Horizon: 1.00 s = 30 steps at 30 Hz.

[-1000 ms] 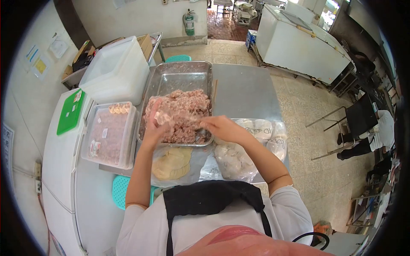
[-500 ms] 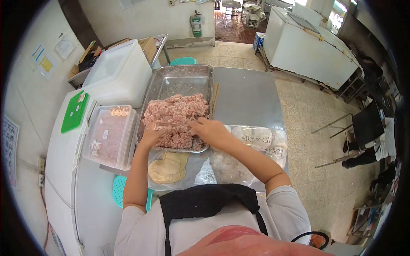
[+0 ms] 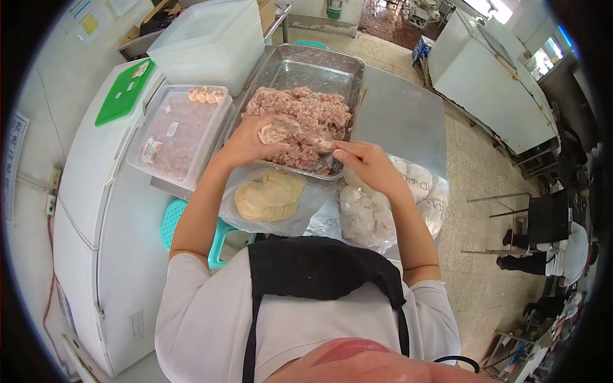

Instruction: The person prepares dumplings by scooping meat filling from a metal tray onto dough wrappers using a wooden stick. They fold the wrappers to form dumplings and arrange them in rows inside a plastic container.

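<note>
My left hand (image 3: pixel 248 142) is curled around a round wrapper with ground meat on it (image 3: pixel 274 133), held over the near left part of the metal tray. In my right hand (image 3: pixel 369 165) is a thin tool, perhaps a small spatula (image 3: pixel 324 145), with meat along its end; most of the handle is hidden by the fingers. Its tip points toward the left hand. Pink ground meat (image 3: pixel 313 108) is heaped in the deep metal tray (image 3: pixel 306 69). Just nearer to me, a fanned stack of round pale wrappers (image 3: pixel 268 196) lies on a plastic sheet (image 3: pixel 235 220).
Left of the tray stands a clear lidded box (image 3: pixel 169 131) with filled pieces at one corner. Stacked clear bins (image 3: pixel 203 48) and a green lid (image 3: pixel 124 92) are beyond. Plastic bags (image 3: pixel 367 214) lie at right. A person (image 3: pixel 568 252) is at far right.
Both hands have come up from the meat in the tray. The left now visibly holds a wrapper with meat, and the right hand's tool shows. My view has tilted downward.
</note>
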Each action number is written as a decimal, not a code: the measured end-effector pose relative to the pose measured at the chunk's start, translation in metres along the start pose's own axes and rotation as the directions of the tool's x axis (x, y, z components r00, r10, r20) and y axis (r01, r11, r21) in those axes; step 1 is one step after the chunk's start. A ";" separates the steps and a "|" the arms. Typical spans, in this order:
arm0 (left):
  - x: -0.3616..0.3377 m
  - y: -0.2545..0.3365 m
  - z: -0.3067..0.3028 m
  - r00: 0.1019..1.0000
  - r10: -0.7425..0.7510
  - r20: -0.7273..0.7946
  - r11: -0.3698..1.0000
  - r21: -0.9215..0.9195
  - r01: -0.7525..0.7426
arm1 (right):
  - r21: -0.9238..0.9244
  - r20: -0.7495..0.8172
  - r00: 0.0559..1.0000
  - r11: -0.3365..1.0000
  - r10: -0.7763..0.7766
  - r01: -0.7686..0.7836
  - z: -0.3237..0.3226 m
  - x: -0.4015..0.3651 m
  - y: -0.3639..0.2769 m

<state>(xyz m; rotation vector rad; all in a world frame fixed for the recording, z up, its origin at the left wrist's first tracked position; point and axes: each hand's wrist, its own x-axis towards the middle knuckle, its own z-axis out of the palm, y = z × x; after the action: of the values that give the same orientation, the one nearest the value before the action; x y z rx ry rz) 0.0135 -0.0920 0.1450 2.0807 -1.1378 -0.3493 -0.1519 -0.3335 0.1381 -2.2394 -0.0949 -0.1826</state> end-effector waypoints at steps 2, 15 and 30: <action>0.001 -0.014 0.006 0.995 0.093 -0.037 0.995 -0.037 -0.094 | 0.000 0.012 0.999 0.999 -0.039 0.039 0.028 0.003 0.009; -0.016 -0.081 -0.053 0.972 0.222 -0.078 0.958 -0.170 -0.233 | -0.446 -0.118 0.993 0.894 -0.026 -0.030 0.051 0.033 -0.095; -0.033 -0.304 -0.178 0.966 -0.031 -0.258 0.975 0.207 0.087 | 0.155 -0.333 0.883 0.943 0.331 -0.294 0.155 0.034 -0.055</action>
<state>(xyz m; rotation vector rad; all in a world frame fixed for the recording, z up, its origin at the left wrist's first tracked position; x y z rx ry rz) 0.2789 0.1229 0.0506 2.2749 -0.9969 0.0175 -0.1106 -0.1775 0.0902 -2.0517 0.4438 -0.3930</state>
